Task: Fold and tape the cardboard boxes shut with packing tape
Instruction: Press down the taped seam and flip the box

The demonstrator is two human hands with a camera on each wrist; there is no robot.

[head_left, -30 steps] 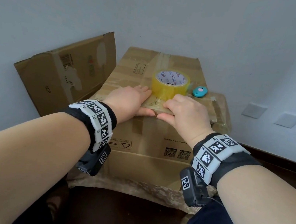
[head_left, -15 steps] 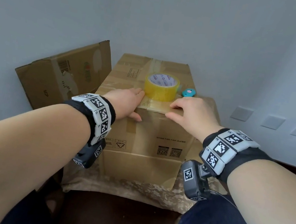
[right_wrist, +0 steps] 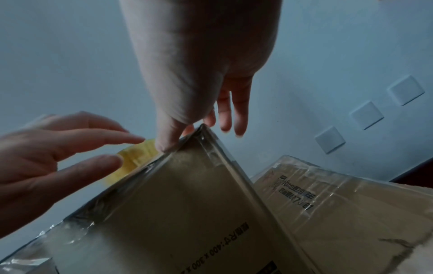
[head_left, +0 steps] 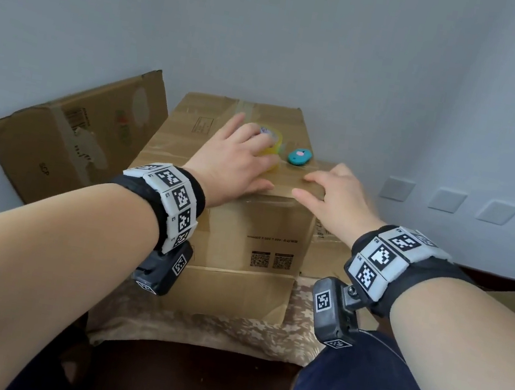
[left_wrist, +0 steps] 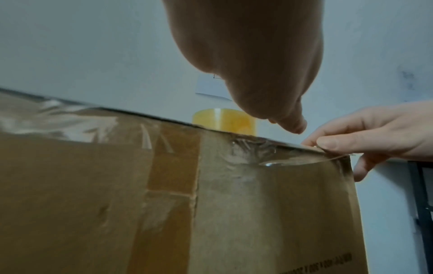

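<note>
A closed brown cardboard box (head_left: 187, 136) with clear tape along its seam and near edge stands in front of me. On its top sit a yellow roll of packing tape (head_left: 274, 145) and a small teal cutter (head_left: 299, 156). My left hand (head_left: 238, 158) reaches over the roll with straight, spread fingers (right_wrist: 100, 139); whether they touch it I cannot tell. My right hand (head_left: 333, 196) rests on the box's near right corner, thumb (right_wrist: 168, 142) pressing the taped edge and fingers (right_wrist: 234, 115) straight past the corner. The left wrist view shows the roll (left_wrist: 225, 120) beyond the box edge.
A second cardboard box (head_left: 72, 138) leans against the wall on the left. Another taped box (right_wrist: 339, 204) lies low on the right. The main box stands on a camouflage cloth (head_left: 211, 329). The wall is close behind, with three white plates (head_left: 447, 199).
My left hand left the near edge of the box top and moved forward over the tape roll. My right hand slid right to the near corner.
</note>
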